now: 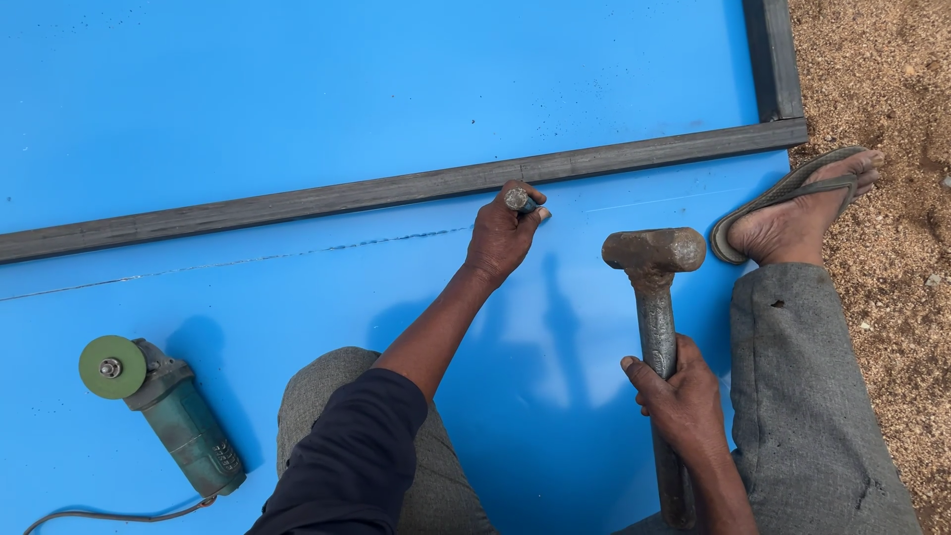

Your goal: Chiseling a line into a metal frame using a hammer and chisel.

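Blue sheet metal (297, 99) spreads beneath us beside sandy ground (892, 119). Nearest, our right hand (684, 401) grips a heavy hammer (656, 297) by its handle, head raised. Left lies a green angle grinder (163, 406). Farther on, our left hand (500, 238) clenches a chisel (520, 201) on the scored line, just below the dark steel frame (396, 188).

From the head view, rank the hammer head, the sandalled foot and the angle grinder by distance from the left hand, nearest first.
Measured from the left hand, which holds a chisel against the blue sheet:
1. Hammer head, just to its right, raised in the right hand.
2. Sandalled foot, farther right at the sheet's edge.
3. Angle grinder, far off at lower left, lying on the sheet.
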